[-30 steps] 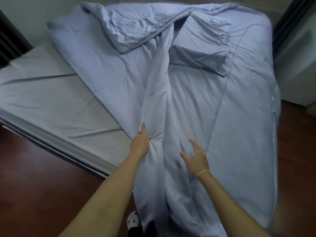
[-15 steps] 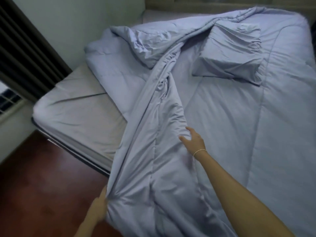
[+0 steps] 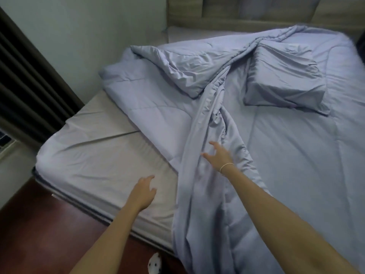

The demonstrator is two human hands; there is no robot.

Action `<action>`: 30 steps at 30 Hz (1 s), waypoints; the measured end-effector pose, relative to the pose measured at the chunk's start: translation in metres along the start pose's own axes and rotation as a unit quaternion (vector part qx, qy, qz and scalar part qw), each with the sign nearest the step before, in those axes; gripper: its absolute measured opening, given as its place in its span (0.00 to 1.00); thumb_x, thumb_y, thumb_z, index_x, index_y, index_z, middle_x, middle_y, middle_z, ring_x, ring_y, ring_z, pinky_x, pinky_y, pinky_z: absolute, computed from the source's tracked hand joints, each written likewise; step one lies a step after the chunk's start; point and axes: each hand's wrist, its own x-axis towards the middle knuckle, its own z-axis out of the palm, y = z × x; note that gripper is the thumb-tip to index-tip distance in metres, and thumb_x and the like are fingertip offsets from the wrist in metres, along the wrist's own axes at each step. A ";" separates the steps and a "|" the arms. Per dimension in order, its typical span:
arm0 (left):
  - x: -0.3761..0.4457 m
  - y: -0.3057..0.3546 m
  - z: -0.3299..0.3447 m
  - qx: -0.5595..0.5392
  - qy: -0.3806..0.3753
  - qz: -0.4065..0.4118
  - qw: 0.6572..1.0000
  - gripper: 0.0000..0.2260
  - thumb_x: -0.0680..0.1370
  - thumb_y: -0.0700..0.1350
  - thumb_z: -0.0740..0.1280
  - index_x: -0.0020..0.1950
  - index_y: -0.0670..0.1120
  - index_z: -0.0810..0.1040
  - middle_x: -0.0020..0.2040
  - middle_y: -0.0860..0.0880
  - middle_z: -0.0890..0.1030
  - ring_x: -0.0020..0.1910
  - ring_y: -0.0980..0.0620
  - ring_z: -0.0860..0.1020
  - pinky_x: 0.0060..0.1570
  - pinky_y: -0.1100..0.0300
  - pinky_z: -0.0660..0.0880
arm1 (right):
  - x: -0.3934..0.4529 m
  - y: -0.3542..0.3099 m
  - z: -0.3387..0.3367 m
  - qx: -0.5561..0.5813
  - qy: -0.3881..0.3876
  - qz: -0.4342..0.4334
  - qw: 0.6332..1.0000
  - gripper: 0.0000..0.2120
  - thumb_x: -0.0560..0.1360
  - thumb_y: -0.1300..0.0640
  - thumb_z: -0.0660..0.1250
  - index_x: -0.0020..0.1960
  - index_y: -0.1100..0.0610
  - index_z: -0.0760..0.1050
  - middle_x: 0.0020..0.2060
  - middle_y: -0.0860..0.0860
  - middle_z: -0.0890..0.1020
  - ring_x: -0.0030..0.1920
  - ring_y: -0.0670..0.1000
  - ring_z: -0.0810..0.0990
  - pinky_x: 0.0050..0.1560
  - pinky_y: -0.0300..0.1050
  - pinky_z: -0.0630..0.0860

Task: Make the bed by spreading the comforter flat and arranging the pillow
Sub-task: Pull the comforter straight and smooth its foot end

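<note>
A pale lavender comforter [image 3: 292, 155] lies over the right and middle of the bed, bunched into a long twisted ridge down the centre and folded back at the upper left. A matching pillow [image 3: 284, 84] lies on top of it toward the head end. My right hand [image 3: 218, 156], fingers spread, reaches over the ridge of folds without gripping it. My left hand [image 3: 143, 191] hovers with relaxed fingers above the bare sheet [image 3: 94, 155], just left of the comforter's edge, holding nothing.
The mattress's near left corner [image 3: 42, 165] is uncovered. A headboard [image 3: 227, 18] runs along the far side. A dark curtain [image 3: 25, 84] hangs by the wall on the left. Reddish wooden floor [image 3: 39, 234] lies below, with a small white object [image 3: 155, 264] near my feet.
My left hand has let go of the comforter's lower edge and risen over the bare sheet. My right hand shifted slightly along the ridge. The view has swung left and up.
</note>
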 end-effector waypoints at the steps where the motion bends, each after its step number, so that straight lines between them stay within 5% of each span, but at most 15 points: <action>1: 0.022 -0.004 -0.009 0.007 0.010 0.029 1.000 0.24 0.79 0.45 0.62 0.74 0.45 0.63 0.68 0.41 0.68 0.65 0.43 0.70 0.64 0.55 0.66 | 0.019 -0.012 0.016 -0.002 0.006 0.005 1.000 0.33 0.72 0.49 0.71 0.73 0.54 0.64 0.68 0.59 0.71 0.67 0.58 0.69 0.66 0.47 0.65; 5: 0.089 -0.025 -0.030 0.042 0.045 0.123 0.991 0.24 0.79 0.47 0.61 0.75 0.48 0.61 0.69 0.44 0.68 0.65 0.43 0.70 0.64 0.52 0.69 | 0.088 -0.034 0.074 -0.035 0.019 0.040 0.998 0.43 0.72 0.53 0.72 0.78 0.54 0.49 0.76 0.58 0.55 0.75 0.58 0.57 0.73 0.51 0.58; 7: 0.113 -0.039 -0.041 0.084 0.050 0.159 0.982 0.25 0.78 0.48 0.62 0.75 0.49 0.59 0.70 0.44 0.67 0.66 0.43 0.69 0.64 0.49 0.69 | 0.104 -0.030 0.099 -0.098 0.025 0.055 0.993 0.40 0.74 0.63 0.66 0.78 0.55 0.46 0.75 0.60 0.58 0.73 0.61 0.62 0.69 0.52 0.62; 13: 0.161 -0.044 -0.071 0.118 0.036 0.184 0.975 0.27 0.79 0.50 0.61 0.76 0.49 0.56 0.75 0.42 0.61 0.71 0.41 0.63 0.68 0.45 0.64 | 0.079 -0.031 0.111 -0.253 -0.008 0.053 0.966 0.26 0.77 0.67 0.56 0.73 0.54 0.63 0.65 0.59 0.73 0.62 0.62 0.74 0.60 0.51 0.71; 20: 0.191 0.011 -0.062 0.054 -0.001 0.203 0.978 0.27 0.80 0.57 0.57 0.76 0.48 0.56 0.75 0.42 0.60 0.72 0.41 0.61 0.69 0.46 0.62 | -0.026 -0.021 0.156 -0.407 -0.237 -0.043 0.881 0.16 0.77 0.61 0.57 0.63 0.56 0.73 0.61 0.59 0.75 0.62 0.62 0.74 0.61 0.56 0.72; 25: 0.201 0.047 -0.037 -0.067 -0.054 0.114 0.990 0.39 0.74 0.64 0.62 0.77 0.53 0.47 0.77 0.40 0.48 0.74 0.37 0.55 0.71 0.45 0.57 | -0.108 -0.040 0.176 -0.290 -0.409 -0.120 0.857 0.16 0.74 0.61 0.62 0.60 0.55 0.78 0.58 0.57 0.78 0.58 0.60 0.77 0.71 0.55 0.59; 27: 0.203 0.048 -0.025 -0.098 -0.074 0.086 0.989 0.40 0.75 0.58 0.66 0.77 0.56 0.42 0.77 0.37 0.47 0.73 0.36 0.58 0.71 0.48 0.59 | -0.118 -0.050 0.167 -0.225 -0.350 -0.101 0.904 0.17 0.73 0.49 0.57 0.56 0.52 0.79 0.49 0.54 0.83 0.52 0.56 0.79 0.68 0.49 0.65; 30: 0.204 0.038 -0.021 -0.079 -0.063 0.117 0.988 0.36 0.78 0.43 0.63 0.77 0.59 0.44 0.68 0.34 0.62 0.59 0.34 0.72 0.59 0.53 0.68 | -0.103 -0.059 0.138 -0.119 -0.137 -0.069 0.981 0.20 0.70 0.45 0.57 0.54 0.50 0.82 0.44 0.51 0.85 0.45 0.50 0.81 0.53 0.44 0.77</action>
